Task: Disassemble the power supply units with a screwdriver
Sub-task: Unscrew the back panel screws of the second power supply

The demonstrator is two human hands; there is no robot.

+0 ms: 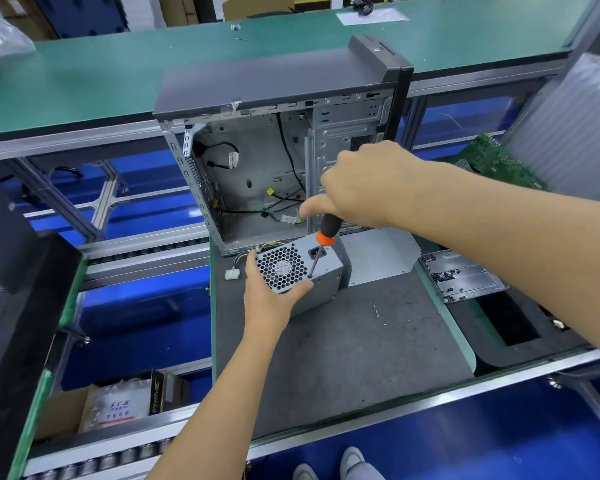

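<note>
A grey metal power supply unit (321,287) with a honeycomb fan grille stands tilted on the grey work mat (343,351), its coloured wires trailing to the left. My left hand (271,296) grips its near lower corner from below. My right hand (364,183) holds a screwdriver (323,242) with a black and orange handle. The screwdriver's tip sits on the unit's fan face near the right edge, just below the power socket.
An open, gutted computer case (257,174) stands upright right behind the unit. A loose metal cover panel (381,258) lies to the right, beside a tray of screws (459,277). A green circuit board (496,161) leans at the far right. A cardboard box (118,407) sits lower left.
</note>
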